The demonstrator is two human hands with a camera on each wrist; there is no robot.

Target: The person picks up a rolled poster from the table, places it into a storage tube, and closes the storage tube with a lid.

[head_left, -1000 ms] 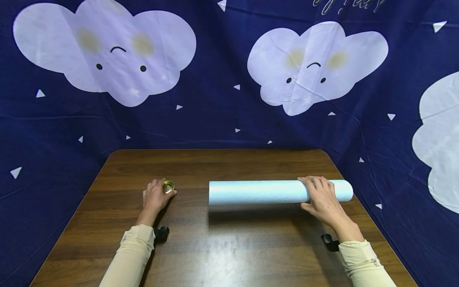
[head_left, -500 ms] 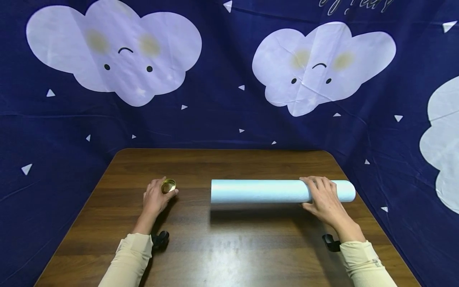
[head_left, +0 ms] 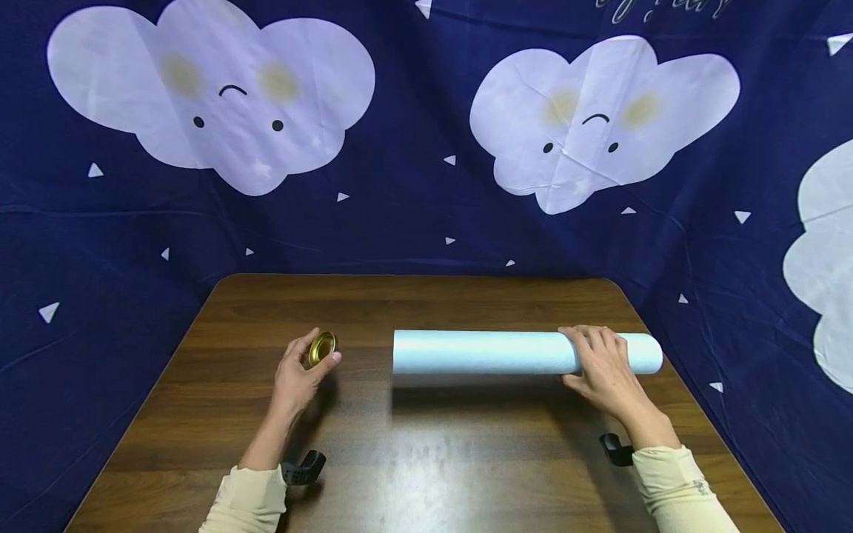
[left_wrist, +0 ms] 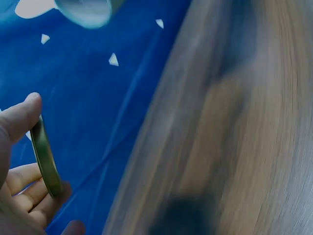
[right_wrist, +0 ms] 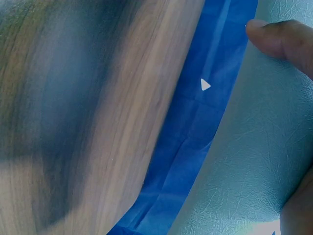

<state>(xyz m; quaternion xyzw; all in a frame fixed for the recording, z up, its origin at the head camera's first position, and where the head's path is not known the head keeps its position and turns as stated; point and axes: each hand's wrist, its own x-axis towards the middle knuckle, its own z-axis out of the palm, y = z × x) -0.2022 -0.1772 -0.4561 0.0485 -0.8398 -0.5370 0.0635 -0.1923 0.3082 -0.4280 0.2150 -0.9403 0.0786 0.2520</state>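
Note:
A round gold metal lid (head_left: 323, 349) is pinched by my left hand (head_left: 295, 386) between the thumb and fingers. It is tilted up on edge above the table's left side; in the left wrist view the lid (left_wrist: 46, 159) shows edge-on. My right hand (head_left: 609, 381) grips a long pale blue tube (head_left: 480, 352) near its right end, fingers over the top and thumb on the near side. The tube lies level, raised over the table with a shadow below. At the top of the left wrist view the tube's round end (left_wrist: 88, 11) appears, partly cut off.
Both hands are over a brown wood-grain table (head_left: 426, 459) with rounded far corners. A dark blue cloth (head_left: 413, 215) printed with pale clouds and small triangles hangs behind it and along both sides. Black wrist devices sit at both cuffs.
My left hand has lifted the lid and moved slightly right toward the tube, tipping the lid from nearly flat to upright. The right hand and tube stay almost still; the head view shifted slightly.

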